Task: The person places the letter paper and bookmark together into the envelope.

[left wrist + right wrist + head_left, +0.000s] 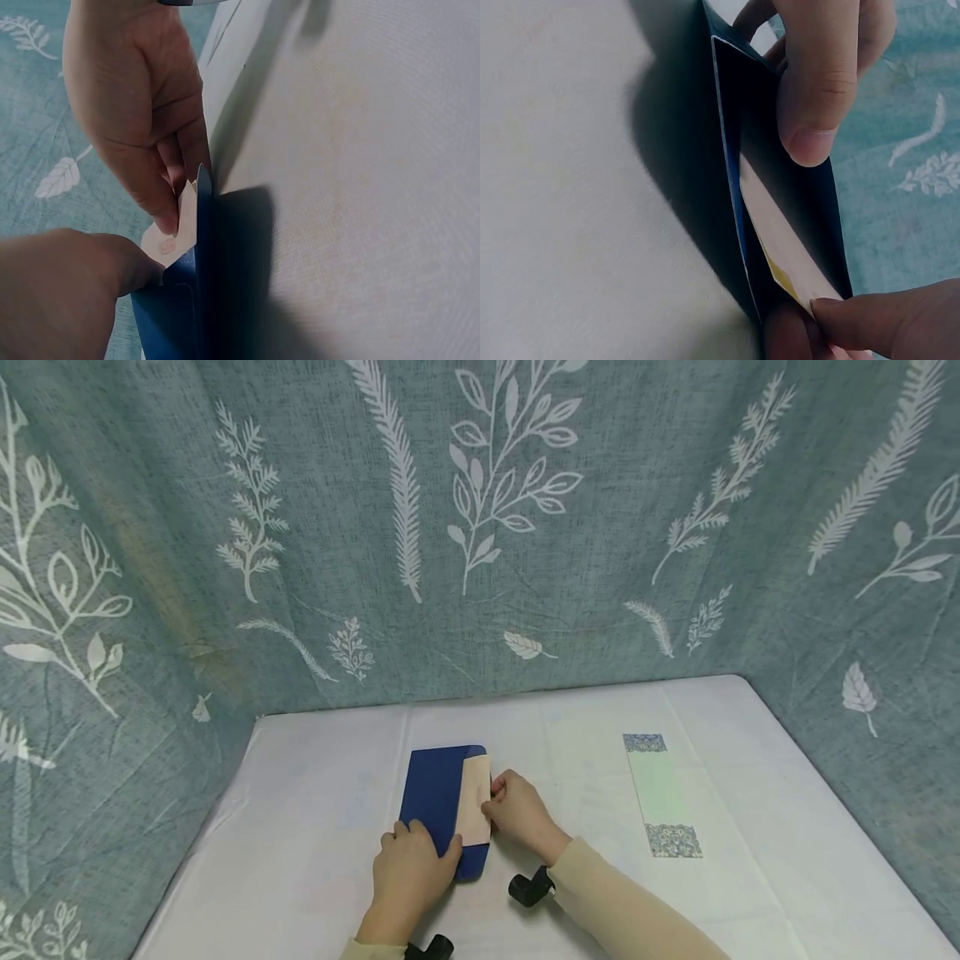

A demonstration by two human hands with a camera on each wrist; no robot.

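Observation:
A dark blue envelope (433, 785) stands out on the white cloth in the head view, with a cream card (474, 793) showing at its right side. My left hand (412, 867) grips the envelope near its lower edge, thumb on the front. At the right edge, my right hand (519, 812) pinches the card between thumb and fingers. The right wrist view looks into the envelope's mouth, where the card (776, 225) lies partly inside, a yellowish patch along its edge. In the left wrist view a small reddish mark shows on the card (161, 244).
To the right lies a pale green strip (662, 789) with blue floral bands at both ends. The white-covered table (322, 793) ends at a teal leaf-print curtain (420, 643) behind and on both sides. A black wrist camera (529, 887) sits by the right sleeve.

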